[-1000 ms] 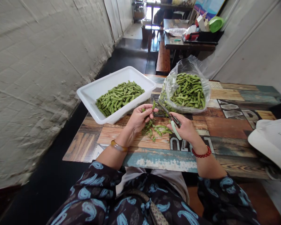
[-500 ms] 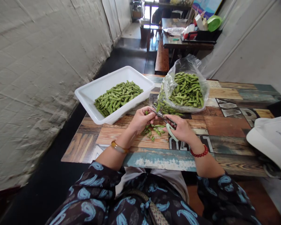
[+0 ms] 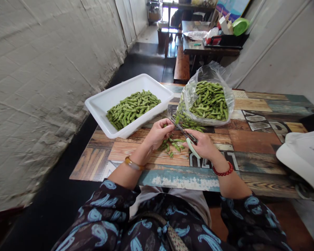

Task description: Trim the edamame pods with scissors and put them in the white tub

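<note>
At twelve o'clock, the left hand (image 3: 161, 133) pinches a green pod (image 3: 177, 119) between closed fingers, apparently steadying it beside scissors (image 3: 193, 149) gripped in the right hand (image 3: 204, 143); a pod-laden tub (image 3: 149, 83) and bag (image 3: 189, 93) sit at eleven and one o'clock.

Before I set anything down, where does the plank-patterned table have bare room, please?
Free: right stretch of the table, between the clear plastic bag of green pods and the white cap; also its near left corner, before the white rectangular tub. Crowded: the middle, with loose pods, left hand, and right hand holding green-handled scissors.
</note>
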A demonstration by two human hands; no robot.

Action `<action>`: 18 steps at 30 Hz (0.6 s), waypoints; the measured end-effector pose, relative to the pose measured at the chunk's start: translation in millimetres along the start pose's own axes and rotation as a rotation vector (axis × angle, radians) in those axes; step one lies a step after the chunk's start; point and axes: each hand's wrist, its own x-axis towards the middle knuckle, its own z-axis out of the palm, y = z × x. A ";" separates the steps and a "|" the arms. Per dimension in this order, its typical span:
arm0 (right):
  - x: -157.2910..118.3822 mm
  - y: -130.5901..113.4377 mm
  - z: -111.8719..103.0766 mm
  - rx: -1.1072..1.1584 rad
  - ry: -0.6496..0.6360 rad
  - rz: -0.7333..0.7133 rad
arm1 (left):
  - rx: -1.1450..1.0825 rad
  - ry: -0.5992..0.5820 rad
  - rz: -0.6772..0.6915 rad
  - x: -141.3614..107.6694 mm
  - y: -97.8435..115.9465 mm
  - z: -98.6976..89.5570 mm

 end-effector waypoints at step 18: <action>-2.3 0.2 -4.7 -0.028 -0.047 -0.072 | 0.038 0.009 -0.065 2.9 -2.6 -2.2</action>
